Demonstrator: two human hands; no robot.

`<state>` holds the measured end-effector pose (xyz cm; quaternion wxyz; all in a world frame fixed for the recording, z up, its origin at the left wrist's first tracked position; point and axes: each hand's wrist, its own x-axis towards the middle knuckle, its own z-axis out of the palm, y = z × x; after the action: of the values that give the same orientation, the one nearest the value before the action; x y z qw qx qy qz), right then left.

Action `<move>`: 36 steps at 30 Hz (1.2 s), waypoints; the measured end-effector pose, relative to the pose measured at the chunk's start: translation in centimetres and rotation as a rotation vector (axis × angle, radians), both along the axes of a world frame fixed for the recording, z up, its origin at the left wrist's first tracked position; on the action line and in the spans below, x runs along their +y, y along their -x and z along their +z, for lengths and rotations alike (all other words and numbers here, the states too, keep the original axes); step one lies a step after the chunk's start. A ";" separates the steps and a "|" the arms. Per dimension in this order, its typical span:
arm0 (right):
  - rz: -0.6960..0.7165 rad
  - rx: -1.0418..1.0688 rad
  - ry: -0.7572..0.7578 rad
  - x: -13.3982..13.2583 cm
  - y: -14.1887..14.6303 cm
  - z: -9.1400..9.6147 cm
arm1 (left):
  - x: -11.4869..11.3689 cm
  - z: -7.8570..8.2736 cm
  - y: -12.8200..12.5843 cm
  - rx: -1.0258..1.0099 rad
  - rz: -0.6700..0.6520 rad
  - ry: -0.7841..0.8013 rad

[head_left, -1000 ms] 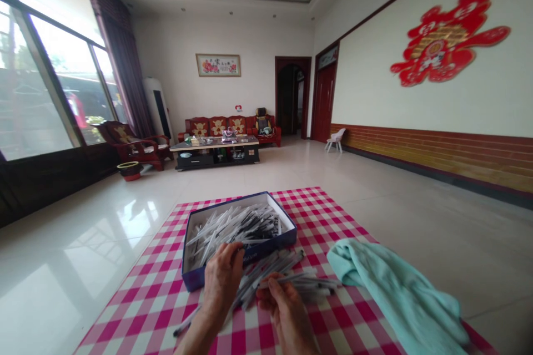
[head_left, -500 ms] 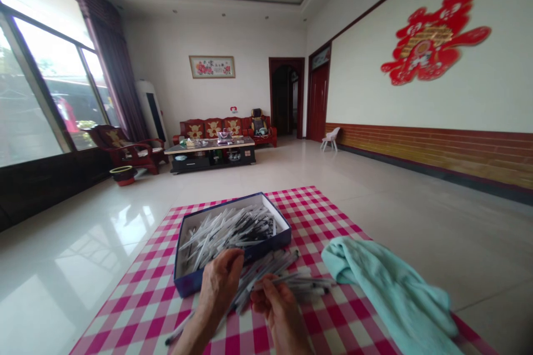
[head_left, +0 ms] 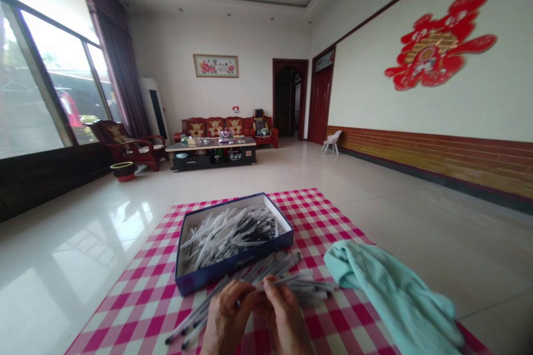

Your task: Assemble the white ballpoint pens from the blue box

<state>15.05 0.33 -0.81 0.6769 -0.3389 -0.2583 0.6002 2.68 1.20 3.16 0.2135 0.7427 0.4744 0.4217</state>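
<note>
My left hand point(head_left: 230, 313) and my right hand point(head_left: 286, 313) meet low in the middle, fingertips closed together. Between them is a slim pale pen point(head_left: 260, 288), pinched by my right thumb and fingers, with the left fingers closed at its other end. My fingers cover most of it. Loose clear pens point(head_left: 277, 266) with dark ends lie just beyond and beside my hands on the checked tablecloth point(head_left: 333, 222). Behind them stands a blue box point(head_left: 233, 263) with white inner walls, filled with many white and dark pens point(head_left: 237, 227).
A mint-green cloth point(head_left: 387, 288) lies bunched along the table's right side. Across the tiled floor point(head_left: 375, 183) stand a low coffee table point(head_left: 214, 155), a wooden sofa point(head_left: 200, 127), an armchair point(head_left: 133, 147) and a small white chair point(head_left: 332, 142).
My left hand has come down from the box's front edge and moved right to meet my right hand at the pen. More pens show at the left of my hands.
</note>
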 end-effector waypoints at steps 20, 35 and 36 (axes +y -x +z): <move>-0.078 0.234 0.064 0.3 -0.1 0.0 | 5.6 5.2 6.9 -0.052 0.650 0.039; 0.065 0.012 -0.047 -0.1 0.9 0.1 | 5.4 5.6 2.0 0.199 0.491 0.009; 0.090 -0.018 -0.062 -0.1 0.9 0.2 | 4.7 5.3 1.7 0.146 0.418 0.037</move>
<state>14.14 0.21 -0.63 0.6570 -0.3114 -0.2977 0.6187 0.96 5.88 8.49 0.1003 0.6528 0.6397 0.3932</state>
